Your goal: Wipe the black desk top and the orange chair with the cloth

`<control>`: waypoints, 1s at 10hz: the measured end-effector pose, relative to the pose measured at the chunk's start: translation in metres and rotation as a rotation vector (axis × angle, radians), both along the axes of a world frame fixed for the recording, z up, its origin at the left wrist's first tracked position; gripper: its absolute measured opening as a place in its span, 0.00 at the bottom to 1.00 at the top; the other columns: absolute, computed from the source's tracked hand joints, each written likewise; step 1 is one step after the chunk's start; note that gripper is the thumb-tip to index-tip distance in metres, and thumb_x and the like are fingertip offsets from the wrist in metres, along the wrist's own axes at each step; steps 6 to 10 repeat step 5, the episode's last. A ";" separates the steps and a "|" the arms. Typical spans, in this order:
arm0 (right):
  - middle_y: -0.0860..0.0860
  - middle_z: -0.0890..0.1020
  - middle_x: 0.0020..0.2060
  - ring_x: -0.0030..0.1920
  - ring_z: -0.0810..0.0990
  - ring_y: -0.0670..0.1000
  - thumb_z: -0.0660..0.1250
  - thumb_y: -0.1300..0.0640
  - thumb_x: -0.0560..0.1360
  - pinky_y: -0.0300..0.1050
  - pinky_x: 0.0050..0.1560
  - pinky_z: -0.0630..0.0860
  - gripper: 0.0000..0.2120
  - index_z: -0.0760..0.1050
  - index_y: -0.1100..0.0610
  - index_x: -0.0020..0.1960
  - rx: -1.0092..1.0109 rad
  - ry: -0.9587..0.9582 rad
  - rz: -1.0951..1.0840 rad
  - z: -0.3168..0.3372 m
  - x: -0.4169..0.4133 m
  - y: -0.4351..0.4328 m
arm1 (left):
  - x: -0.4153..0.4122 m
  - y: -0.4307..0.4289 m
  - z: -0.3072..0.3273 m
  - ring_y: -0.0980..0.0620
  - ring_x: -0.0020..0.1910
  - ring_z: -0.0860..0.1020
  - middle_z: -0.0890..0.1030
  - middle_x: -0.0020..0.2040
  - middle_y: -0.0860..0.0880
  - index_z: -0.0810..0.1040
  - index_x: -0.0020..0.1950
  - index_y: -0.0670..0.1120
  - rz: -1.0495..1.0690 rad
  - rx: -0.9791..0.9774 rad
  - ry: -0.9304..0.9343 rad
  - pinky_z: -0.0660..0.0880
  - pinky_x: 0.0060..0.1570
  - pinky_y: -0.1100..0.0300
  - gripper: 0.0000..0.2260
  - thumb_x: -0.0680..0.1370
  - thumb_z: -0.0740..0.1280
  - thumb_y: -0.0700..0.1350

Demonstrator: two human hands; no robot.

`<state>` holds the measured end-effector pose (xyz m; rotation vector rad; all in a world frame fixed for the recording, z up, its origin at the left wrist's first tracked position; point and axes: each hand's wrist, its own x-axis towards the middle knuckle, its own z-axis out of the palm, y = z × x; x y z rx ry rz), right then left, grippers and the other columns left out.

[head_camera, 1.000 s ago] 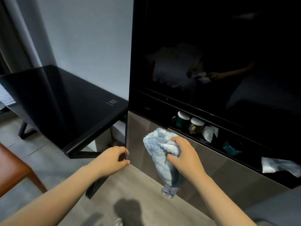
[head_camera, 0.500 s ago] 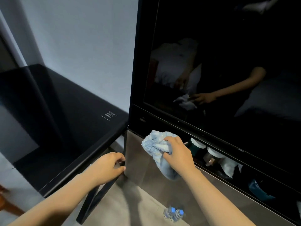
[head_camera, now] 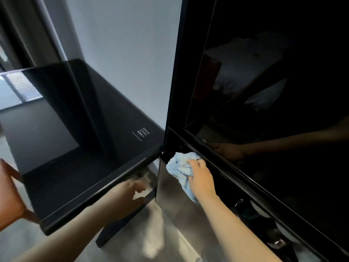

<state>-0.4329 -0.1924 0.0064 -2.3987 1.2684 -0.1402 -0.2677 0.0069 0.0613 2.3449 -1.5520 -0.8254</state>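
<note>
**Grip.** Right hand (head_camera: 201, 178), fingers curled tight round a bunched blue cloth (head_camera: 178, 167). The cloth bulged out above and left of the knuckles, and a tail hung below the palm

**At the grip.** The cloth lay against the top corner of the steel cabinet (head_camera: 170, 201), by the slot under the black screen (head_camera: 273, 82). Whether it pressed on the metal could not be told

**Just left of the grip.** Desk top (head_camera: 85, 148), black and glossy, with a small white-lettered label (head_camera: 143, 133) near its closest corner. The cloth was near that corner but apart from it

**Below and left of the grip.** Left hand (head_camera: 130, 188), under the desk's front edge and blurred. Whether its fingers were spread or curled could not be told, and nothing was seen in it

**Far left of the grip.** Chair (head_camera: 9, 195), orange, only part of it showing at the frame's edge, beside the desk's other end

**Change.** Within the last second the cloth had risen from the cabinet's mid-front to its top corner, closer to the desk. The left hand had dropped from the desk's edge to beneath it

**Reading.** Neither surface looked wiped yet. The cloth seemed poised for a short carry leftward onto the desk top, with the chair to follow
</note>
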 end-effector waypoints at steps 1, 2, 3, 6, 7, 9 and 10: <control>0.54 0.63 0.72 0.65 0.71 0.57 0.60 0.62 0.78 0.51 0.65 0.69 0.28 0.59 0.49 0.76 0.015 0.044 -0.033 -0.016 0.013 -0.014 | 0.006 -0.009 -0.006 0.60 0.56 0.75 0.75 0.60 0.58 0.73 0.65 0.54 0.062 0.004 -0.004 0.73 0.57 0.68 0.15 0.78 0.65 0.53; 0.53 0.61 0.75 0.66 0.72 0.56 0.57 0.58 0.81 0.51 0.63 0.70 0.29 0.51 0.47 0.78 0.005 0.113 -0.122 -0.020 0.019 -0.024 | 0.006 -0.013 -0.009 0.60 0.56 0.76 0.75 0.60 0.58 0.73 0.65 0.54 0.078 0.019 -0.005 0.73 0.56 0.68 0.16 0.78 0.66 0.53; 0.53 0.61 0.75 0.66 0.71 0.57 0.57 0.56 0.81 0.53 0.63 0.70 0.28 0.52 0.47 0.78 0.018 0.090 -0.094 -0.016 0.015 -0.020 | 0.006 -0.016 -0.006 0.59 0.56 0.76 0.76 0.60 0.57 0.74 0.64 0.54 0.101 0.004 -0.010 0.73 0.56 0.67 0.15 0.78 0.66 0.53; 0.52 0.59 0.75 0.71 0.63 0.54 0.62 0.52 0.79 0.49 0.70 0.63 0.25 0.61 0.51 0.75 -0.082 -0.005 0.086 0.002 -0.016 0.008 | -0.001 -0.012 0.012 0.59 0.56 0.76 0.75 0.59 0.56 0.74 0.64 0.54 0.132 -0.033 0.012 0.74 0.56 0.66 0.14 0.78 0.66 0.52; 0.52 0.59 0.75 0.71 0.63 0.54 0.62 0.52 0.79 0.49 0.70 0.63 0.25 0.61 0.51 0.75 -0.082 -0.005 0.086 0.002 -0.016 0.008 | -0.001 -0.012 0.012 0.59 0.56 0.76 0.75 0.59 0.56 0.74 0.64 0.54 0.132 -0.033 0.012 0.74 0.56 0.66 0.14 0.78 0.66 0.52; 0.52 0.59 0.75 0.71 0.63 0.54 0.62 0.52 0.79 0.49 0.70 0.63 0.25 0.61 0.51 0.75 -0.082 -0.005 0.086 0.002 -0.016 0.008 | -0.001 -0.012 0.012 0.59 0.56 0.76 0.75 0.59 0.56 0.74 0.64 0.54 0.132 -0.033 0.012 0.74 0.56 0.66 0.14 0.78 0.66 0.52; 0.52 0.59 0.75 0.71 0.63 0.54 0.62 0.52 0.79 0.49 0.70 0.63 0.25 0.61 0.51 0.75 -0.082 -0.005 0.086 0.002 -0.016 0.008 | -0.001 -0.012 0.012 0.59 0.56 0.76 0.75 0.59 0.56 0.74 0.64 0.54 0.132 -0.033 0.012 0.74 0.56 0.66 0.14 0.78 0.66 0.52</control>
